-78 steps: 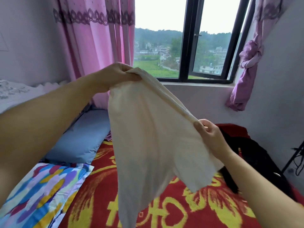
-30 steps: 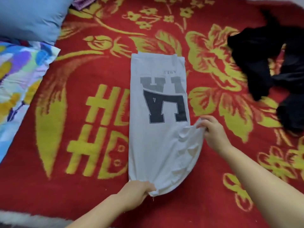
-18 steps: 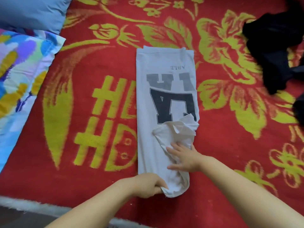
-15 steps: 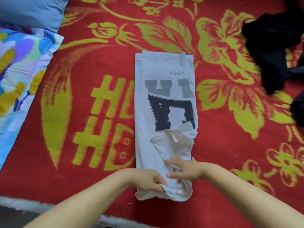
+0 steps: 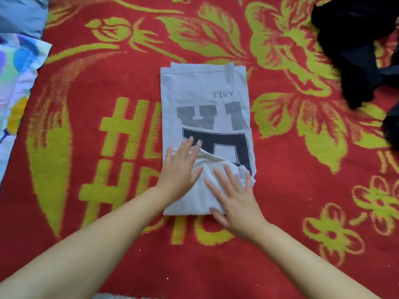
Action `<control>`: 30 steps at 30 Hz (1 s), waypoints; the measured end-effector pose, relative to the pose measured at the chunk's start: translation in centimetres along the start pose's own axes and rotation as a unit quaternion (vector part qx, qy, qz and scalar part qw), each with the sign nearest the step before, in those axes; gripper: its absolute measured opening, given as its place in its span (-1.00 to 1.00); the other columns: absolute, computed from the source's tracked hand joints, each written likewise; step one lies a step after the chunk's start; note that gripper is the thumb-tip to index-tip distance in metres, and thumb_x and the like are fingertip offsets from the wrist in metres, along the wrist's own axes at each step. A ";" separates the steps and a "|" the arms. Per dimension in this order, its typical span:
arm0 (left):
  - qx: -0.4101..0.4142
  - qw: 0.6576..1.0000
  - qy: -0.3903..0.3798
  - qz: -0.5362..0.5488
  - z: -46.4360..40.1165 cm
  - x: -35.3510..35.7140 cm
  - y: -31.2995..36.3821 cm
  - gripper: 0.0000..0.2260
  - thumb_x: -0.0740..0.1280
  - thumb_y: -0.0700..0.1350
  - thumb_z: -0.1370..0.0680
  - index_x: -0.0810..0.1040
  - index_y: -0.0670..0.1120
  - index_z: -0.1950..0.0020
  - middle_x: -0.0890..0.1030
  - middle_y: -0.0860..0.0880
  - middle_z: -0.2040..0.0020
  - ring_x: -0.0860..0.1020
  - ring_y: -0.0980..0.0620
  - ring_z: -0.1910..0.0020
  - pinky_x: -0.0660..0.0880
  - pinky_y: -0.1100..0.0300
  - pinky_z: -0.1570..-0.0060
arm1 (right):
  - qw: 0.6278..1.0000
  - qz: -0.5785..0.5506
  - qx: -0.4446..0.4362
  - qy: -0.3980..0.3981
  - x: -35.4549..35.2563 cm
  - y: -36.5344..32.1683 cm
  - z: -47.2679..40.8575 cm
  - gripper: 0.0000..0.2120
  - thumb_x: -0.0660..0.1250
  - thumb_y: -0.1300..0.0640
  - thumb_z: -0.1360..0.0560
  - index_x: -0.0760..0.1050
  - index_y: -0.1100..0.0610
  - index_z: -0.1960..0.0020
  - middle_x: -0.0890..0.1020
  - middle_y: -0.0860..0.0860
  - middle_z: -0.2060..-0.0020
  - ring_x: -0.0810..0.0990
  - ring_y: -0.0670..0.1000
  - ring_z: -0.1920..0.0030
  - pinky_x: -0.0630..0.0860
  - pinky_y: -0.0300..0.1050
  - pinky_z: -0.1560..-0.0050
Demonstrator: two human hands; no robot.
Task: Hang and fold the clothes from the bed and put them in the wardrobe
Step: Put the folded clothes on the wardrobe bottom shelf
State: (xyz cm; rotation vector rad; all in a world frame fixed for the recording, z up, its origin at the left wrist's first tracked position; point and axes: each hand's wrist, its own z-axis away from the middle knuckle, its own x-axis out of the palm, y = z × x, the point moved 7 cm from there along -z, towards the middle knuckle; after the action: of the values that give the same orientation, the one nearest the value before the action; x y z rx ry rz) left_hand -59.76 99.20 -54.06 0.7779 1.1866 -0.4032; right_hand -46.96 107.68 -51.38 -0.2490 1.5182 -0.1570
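We press a folded white T-shirt [image 5: 205, 100] flat on the red blanket [image 5: 280, 244].

Our left hand [image 5: 180, 169] and right hand [image 5: 234, 198] lie side by side, fingers straight, on the near end of the shirt, where a folded flap sits over the dark printed letters. A heap of black clothes [image 5: 354, 50] lies at the far right, well apart; a blue pillow [image 5: 21, 14] and a colourful sheet [image 5: 15, 83] sit at the left.

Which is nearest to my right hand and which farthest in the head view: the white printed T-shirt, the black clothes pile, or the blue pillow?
From the right hand:
1. White printed T-shirt: directly under the hand, at the middle of the red and yellow blanket.
2. Black clothes pile: far right, top corner.
3. Blue pillow: far left, top corner, farthest.
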 end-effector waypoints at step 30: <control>-0.109 0.981 -0.139 -0.081 -4.9 0.8 -5.3 -0.50 0.14 -0.16 -0.59 0.15 -0.04 -0.54 0.26 -0.12 -0.49 0.23 -0.08 -0.47 0.13 -0.08 -0.43 | 0.943 -0.075 0.302 -0.119 1.2 12.1 -8.5 -0.49 0.23 0.17 -0.54 0.25 0.16 -0.47 0.35 0.20 -0.39 0.36 0.22 -0.36 0.34 0.10 -0.26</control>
State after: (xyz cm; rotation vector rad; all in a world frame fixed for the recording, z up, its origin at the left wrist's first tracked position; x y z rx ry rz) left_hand -66.30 99.23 -57.30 0.4201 1.0127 -0.4894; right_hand -55.97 118.52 -55.95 0.1093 1.1470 -0.6784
